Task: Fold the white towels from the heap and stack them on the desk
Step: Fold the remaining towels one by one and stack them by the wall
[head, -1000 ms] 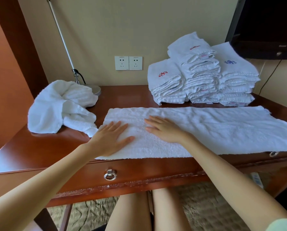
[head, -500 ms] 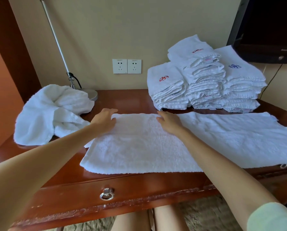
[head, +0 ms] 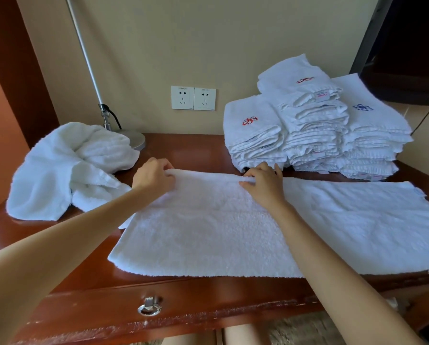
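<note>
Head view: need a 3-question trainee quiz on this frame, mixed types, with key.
1. True or false: the left hand and the right hand each pinch the far edge of the flat towel.
2. Where does the heap lie relative to the flat towel? A) to its left B) to its right C) on top of it
3. Fill in: the mark on top of the leftmost stack is coloured ___.
Key: 1 true; 2 A; 3 red.
</note>
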Motion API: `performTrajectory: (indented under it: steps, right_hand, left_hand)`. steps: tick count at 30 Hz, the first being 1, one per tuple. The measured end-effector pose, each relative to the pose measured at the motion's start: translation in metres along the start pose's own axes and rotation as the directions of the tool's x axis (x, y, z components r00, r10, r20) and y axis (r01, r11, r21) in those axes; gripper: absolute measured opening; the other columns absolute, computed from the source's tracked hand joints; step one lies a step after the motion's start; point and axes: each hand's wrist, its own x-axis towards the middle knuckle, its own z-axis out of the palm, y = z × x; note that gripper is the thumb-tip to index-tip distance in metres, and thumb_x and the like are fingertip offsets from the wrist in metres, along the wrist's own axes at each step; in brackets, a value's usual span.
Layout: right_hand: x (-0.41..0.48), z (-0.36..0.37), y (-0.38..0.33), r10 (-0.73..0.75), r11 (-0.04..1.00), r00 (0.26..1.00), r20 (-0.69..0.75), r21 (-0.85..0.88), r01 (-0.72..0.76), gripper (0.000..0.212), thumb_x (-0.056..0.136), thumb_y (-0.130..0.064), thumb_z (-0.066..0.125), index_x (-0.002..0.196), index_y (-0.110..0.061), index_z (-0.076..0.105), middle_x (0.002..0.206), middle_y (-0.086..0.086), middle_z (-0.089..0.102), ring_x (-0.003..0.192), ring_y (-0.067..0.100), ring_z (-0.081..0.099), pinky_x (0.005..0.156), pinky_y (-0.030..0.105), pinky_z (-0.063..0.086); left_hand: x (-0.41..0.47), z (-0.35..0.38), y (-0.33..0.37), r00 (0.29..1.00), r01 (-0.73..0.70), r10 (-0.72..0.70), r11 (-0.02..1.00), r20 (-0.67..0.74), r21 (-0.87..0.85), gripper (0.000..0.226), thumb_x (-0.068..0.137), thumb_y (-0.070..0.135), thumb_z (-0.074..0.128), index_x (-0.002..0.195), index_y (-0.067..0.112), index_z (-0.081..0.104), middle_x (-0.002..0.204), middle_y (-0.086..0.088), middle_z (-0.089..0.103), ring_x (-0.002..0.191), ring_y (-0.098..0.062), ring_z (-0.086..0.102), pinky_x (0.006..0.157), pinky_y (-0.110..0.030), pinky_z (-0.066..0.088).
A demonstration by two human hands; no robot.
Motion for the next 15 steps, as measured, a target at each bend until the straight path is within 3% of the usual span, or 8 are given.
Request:
performTrajectory:
  steps: [3,6,9,11,15]
  right_hand:
    - [-0.007,-0.016,0.0,-0.103,0.992,0.975,-0.198,0.05,0.115,0.018,0.083,-0.03,0.073,0.088,-0.013,0.067,0.092,-0.001,0.063,0.088,0.02,0.062,0.116,0.043,0.008]
    - [-0.024,-0.035,-0.006,-0.167,0.976,0.93,-0.327,0.078,0.203,0.017,0.083,-0.024,0.074,0.082,-0.012,0.062,0.081,-0.005,0.066,0.075,0.016,0.062,0.114,0.039,0.019]
    - [-0.051,-0.057,-0.01,-0.236,0.947,0.898,-0.372,0.118,0.298,0.015,0.082,-0.025,0.072,0.081,-0.012,0.063,0.078,-0.004,0.065,0.073,0.02,0.061,0.09,0.033,0.038]
    - [-0.075,-0.072,-0.013,-0.257,0.931,0.894,-0.366,0.153,0.33,0.012,0.081,-0.025,0.07,0.08,-0.013,0.065,0.078,-0.005,0.063,0.074,0.016,0.057,0.078,0.027,0.037]
    - [-0.121,-0.085,-0.021,-0.316,0.926,0.891,-0.326,0.099,0.365,0.007,0.08,-0.022,0.071,0.08,-0.017,0.066,0.081,-0.008,0.06,0.077,0.009,0.048,0.072,0.022,0.033]
  left_hand:
    - [-0.008,-0.022,0.005,0.994,-0.1,0.099,0.995,-0.053,-0.013,0.008,0.082,0.015,0.062,0.088,0.02,0.065,0.092,-0.003,0.063,0.075,-0.019,0.058,0.058,-0.028,0.04]
    - [-0.03,-0.046,0.013,0.98,-0.185,0.184,0.983,-0.077,-0.008,0.007,0.083,0.014,0.062,0.089,0.018,0.063,0.087,0.001,0.062,0.073,-0.018,0.056,0.057,-0.029,0.042]
    - [-0.065,-0.066,0.015,0.959,-0.259,0.259,0.966,-0.113,0.013,0.008,0.083,0.013,0.064,0.086,0.02,0.061,0.082,0.004,0.06,0.068,-0.015,0.054,0.055,-0.031,0.047]
    - [-0.091,-0.075,0.012,0.944,-0.306,0.305,0.952,-0.122,0.013,0.01,0.082,0.012,0.067,0.085,0.02,0.061,0.077,0.005,0.06,0.065,-0.012,0.054,0.055,-0.035,0.049]
    - [-0.139,-0.084,0.005,0.934,-0.344,0.349,0.936,-0.077,0.073,0.014,0.081,0.013,0.068,0.087,0.023,0.06,0.072,0.01,0.056,0.06,-0.008,0.052,0.049,-0.031,0.045]
